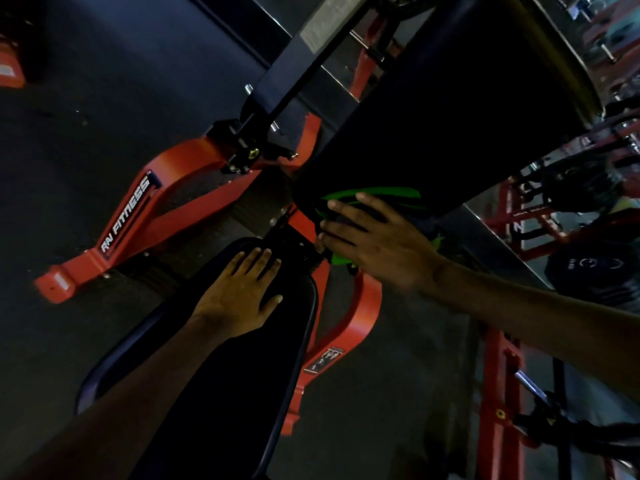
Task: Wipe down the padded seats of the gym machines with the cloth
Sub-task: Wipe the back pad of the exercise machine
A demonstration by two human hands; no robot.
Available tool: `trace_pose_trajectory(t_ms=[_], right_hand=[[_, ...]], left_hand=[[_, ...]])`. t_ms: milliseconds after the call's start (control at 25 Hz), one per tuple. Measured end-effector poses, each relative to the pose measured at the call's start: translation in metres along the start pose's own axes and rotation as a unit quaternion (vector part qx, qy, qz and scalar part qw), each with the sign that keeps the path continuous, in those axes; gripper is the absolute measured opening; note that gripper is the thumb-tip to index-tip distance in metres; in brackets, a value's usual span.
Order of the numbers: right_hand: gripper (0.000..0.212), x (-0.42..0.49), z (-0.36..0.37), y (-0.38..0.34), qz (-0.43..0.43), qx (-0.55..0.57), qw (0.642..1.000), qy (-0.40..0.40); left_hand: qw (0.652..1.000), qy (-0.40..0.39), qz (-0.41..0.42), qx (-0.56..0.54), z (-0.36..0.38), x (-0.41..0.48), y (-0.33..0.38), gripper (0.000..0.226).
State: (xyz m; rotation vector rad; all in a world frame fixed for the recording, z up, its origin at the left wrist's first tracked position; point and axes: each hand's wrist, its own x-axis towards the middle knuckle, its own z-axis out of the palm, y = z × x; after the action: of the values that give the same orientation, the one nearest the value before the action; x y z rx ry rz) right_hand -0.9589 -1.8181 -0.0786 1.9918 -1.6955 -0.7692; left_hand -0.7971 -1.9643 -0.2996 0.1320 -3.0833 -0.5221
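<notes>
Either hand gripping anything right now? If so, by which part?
Nothing is gripped. The right hand presses the green cloth against the lower end of the back pad, fingers spread. The left hand rests flat on the seat pad.

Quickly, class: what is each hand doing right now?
Left hand: open, flat on the seat pad.
Right hand: open, fingers spread, pressing the green cloth against the back pad.

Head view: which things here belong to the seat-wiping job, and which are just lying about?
In the job:
- green cloth, pressed under the right hand at the lower end of the back pad
- seat pad, with the left hand flat on it

Just about:
- red machine frame
- weight plate
- red rack at the right
</notes>
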Motion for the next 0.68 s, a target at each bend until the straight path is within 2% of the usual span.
trace_pose_trajectory(t_ms=[200,320,480,680], right_hand=[[0.026,0.025,0.019,-0.019,-0.018,-0.008,1.000,0.018],[0.037,-0.014,0.007,-0.004,0.004,0.030,0.999,0.045],[0.056,-0.054,0.001,0.013,0.031,0.016,0.996,0.076],[0.037,-0.016,0.018,-0.012,0.041,-0.011,0.995,0.091]], left_hand=[[1.000,-0.013,-0.005,0.009,0.000,0.001,0.001,0.076],[1.000,-0.011,-0.008,0.013,0.000,0.001,0.001,0.076],[1.000,-0.013,-0.012,0.015,-0.002,0.002,0.004,0.075],[0.997,-0.053,-0.011,0.050,-0.014,0.012,0.011,0.081]])
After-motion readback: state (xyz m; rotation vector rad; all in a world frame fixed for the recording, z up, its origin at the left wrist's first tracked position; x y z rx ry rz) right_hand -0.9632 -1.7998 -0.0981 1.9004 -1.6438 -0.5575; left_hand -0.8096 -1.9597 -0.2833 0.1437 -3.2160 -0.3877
